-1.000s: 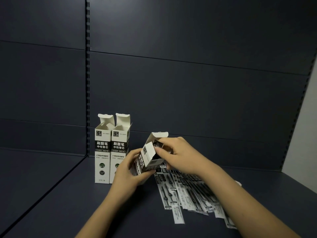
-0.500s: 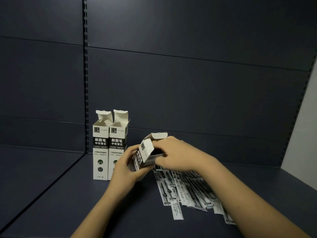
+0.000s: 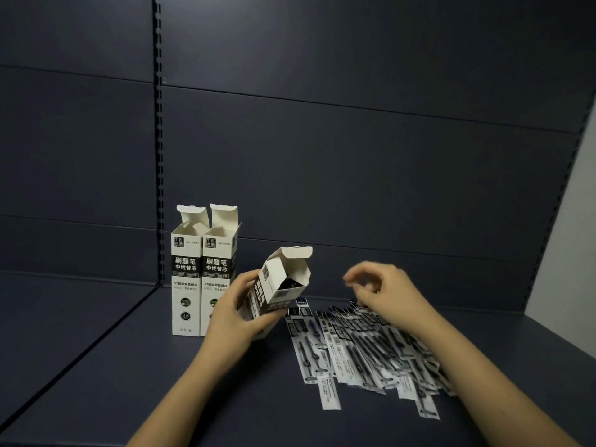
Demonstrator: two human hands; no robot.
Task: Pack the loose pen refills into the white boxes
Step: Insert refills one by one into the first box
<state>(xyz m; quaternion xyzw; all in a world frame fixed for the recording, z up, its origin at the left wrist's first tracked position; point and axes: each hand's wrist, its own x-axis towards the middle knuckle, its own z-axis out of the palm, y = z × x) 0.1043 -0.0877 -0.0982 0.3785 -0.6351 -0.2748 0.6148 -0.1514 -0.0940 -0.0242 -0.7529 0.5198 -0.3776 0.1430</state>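
Refills (image 3: 361,346) under R hand (image 3: 387,295), loose

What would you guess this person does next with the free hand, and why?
Probably lower the right hand to pinch a refill from the pile. It hovers empty just above them, while the left hand holds a tilted box, flap open, with room showing inside.
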